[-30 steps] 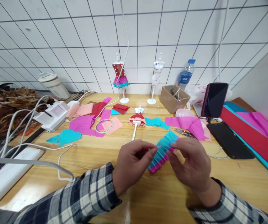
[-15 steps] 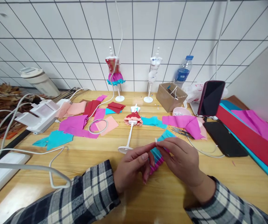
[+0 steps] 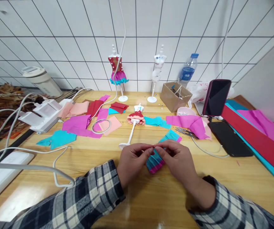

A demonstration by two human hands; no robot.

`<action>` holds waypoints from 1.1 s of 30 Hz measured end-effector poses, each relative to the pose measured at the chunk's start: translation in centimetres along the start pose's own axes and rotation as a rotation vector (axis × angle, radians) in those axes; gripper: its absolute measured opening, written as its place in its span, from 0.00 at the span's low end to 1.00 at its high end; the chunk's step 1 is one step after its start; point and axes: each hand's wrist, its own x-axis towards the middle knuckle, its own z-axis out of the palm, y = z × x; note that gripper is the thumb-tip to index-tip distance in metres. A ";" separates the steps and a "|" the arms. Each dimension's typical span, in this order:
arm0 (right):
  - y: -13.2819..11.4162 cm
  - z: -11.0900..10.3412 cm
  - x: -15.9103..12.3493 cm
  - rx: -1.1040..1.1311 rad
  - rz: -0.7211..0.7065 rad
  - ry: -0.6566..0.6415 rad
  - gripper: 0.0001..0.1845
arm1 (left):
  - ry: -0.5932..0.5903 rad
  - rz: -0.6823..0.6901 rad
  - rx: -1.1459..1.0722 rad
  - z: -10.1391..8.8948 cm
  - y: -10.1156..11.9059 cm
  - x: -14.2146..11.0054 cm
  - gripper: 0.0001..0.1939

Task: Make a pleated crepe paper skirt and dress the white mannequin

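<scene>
My left hand point(image 3: 132, 160) and my right hand point(image 3: 177, 159) meet fingertip to fingertip over a pleated strip of teal and magenta crepe paper point(image 3: 156, 159) lying on the wooden table point(image 3: 99, 159). Both hands pinch at the same spot above the strip. What sits between the fingertips is too small to name. A small white mannequin in a red and pink paper skirt point(image 3: 135, 119) lies on its side just beyond my hands.
Scraps of pink, magenta, teal and red paper point(image 3: 79, 124) litter the table. Two dressed mannequins point(image 3: 116, 71) stand by the tiled wall, beside a cardboard box point(image 3: 175, 97) and a water bottle point(image 3: 187, 72). Scissors point(image 3: 186, 132), two phones point(image 3: 216, 97), paper sheets point(image 3: 258, 136) lie right; cables and power strip point(image 3: 5, 173) left.
My hands have drawn closer together and slightly toward me, from holding the pleated strip's edges to pinching at one point above it. The view has shifted a little.
</scene>
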 end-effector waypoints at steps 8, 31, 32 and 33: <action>0.1 0.6 -0.7 -0.018 -0.129 0.011 0.06 | 0.030 -0.036 -0.066 -0.2 0.2 0.4 0.10; 0.6 0.2 -0.1 -0.101 -0.121 0.014 0.06 | -0.021 -0.171 -0.160 0.1 0.1 0.2 0.12; 0.6 0.2 -0.1 -0.093 -0.103 0.014 0.05 | -0.025 -0.175 -0.165 0.0 0.1 0.2 0.12; 0.6 0.2 0.0 -0.086 -0.091 0.014 0.05 | -0.028 -0.178 -0.172 0.0 0.1 0.2 0.13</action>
